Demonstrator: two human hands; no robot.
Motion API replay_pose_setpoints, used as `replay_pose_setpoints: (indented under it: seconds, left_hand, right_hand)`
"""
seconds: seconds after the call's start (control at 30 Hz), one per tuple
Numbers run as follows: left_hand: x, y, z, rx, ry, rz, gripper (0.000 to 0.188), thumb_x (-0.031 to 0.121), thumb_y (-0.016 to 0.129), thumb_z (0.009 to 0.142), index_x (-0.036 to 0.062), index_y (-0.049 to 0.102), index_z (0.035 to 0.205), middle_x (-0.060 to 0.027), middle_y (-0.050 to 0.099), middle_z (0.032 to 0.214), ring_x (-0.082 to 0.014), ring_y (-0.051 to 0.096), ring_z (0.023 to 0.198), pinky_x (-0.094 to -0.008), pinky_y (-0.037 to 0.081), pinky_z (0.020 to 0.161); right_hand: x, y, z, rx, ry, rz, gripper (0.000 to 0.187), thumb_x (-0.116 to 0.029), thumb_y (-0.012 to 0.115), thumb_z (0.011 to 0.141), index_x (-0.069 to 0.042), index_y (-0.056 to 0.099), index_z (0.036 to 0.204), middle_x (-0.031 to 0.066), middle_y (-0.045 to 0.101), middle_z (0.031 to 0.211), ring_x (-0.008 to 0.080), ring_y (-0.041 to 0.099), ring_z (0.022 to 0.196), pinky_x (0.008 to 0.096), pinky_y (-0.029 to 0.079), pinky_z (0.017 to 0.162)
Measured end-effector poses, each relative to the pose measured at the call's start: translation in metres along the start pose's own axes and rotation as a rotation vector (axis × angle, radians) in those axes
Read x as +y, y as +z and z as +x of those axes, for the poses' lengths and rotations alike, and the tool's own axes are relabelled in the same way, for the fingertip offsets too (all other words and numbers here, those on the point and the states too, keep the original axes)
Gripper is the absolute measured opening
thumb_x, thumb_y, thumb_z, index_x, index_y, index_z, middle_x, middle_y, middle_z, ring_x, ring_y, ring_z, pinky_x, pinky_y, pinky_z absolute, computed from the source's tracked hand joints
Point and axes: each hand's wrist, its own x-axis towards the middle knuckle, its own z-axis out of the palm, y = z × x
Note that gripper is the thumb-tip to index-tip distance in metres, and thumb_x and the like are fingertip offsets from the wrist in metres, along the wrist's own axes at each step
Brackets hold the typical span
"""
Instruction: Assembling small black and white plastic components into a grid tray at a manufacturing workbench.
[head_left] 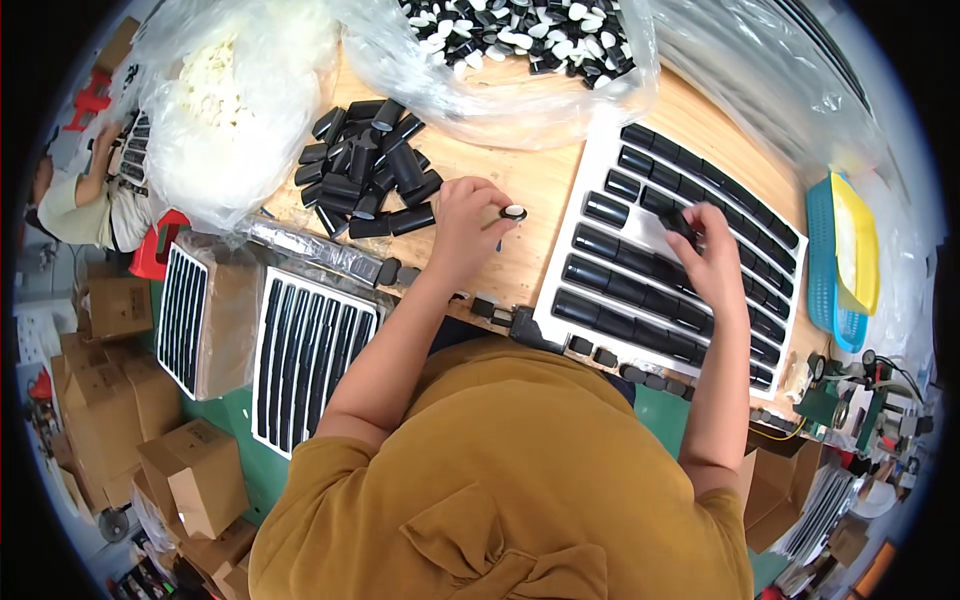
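My left hand is closed over the wooden tabletop, pinching a small black piece with a white oval end. Just beyond it lies a loose heap of short black tubes. On the right, my right hand is over a white tray filled with rows of similar black tubes. Its thumb and fingers grip a black tube, partly hidden by the fingers, at a gap in the rows.
Clear plastic bags hold black and white pieces at the back and pale pieces at back left. Blue and yellow baskets stand at right. Filled trays lean below the table's left edge, near cardboard boxes. Another person sits far left.
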Motion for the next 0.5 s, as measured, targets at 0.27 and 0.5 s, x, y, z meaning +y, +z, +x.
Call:
replay_pose_setpoints:
  seconds: [0.27, 0.5]
  left_hand:
    - [-0.007, 0.008, 0.001, 0.018, 0.036, -0.011, 0.027, 0.011, 0.085, 0.065, 0.0144, 0.072, 0.089, 0.0004, 0.062, 0.102, -0.0267, 0.051, 0.108, -0.0404, 0.038, 0.092]
    - [-0.010, 0.009, -0.001, 0.038, 0.039, -0.019, 0.028, 0.011, 0.083, 0.067, 0.0134, 0.072, 0.092, -0.0004, 0.061, 0.105, -0.0262, 0.051, 0.109, -0.0403, 0.035, 0.095]
  right_hand:
    - [-0.099, 0.077, 0.034, -0.112, -0.285, 0.225, 0.029, -0.005, 0.076, 0.080, -0.001, 0.064, 0.106, 0.0122, 0.063, 0.090, 0.0246, 0.062, 0.074, 0.0335, 0.050, 0.064]
    - [-0.103, 0.114, 0.037, -0.149, -0.420, 0.123, 0.024, -0.005, 0.075, 0.079, -0.002, 0.066, 0.100, 0.0152, 0.066, 0.093, 0.0349, 0.063, 0.089, 0.0411, 0.052, 0.075]
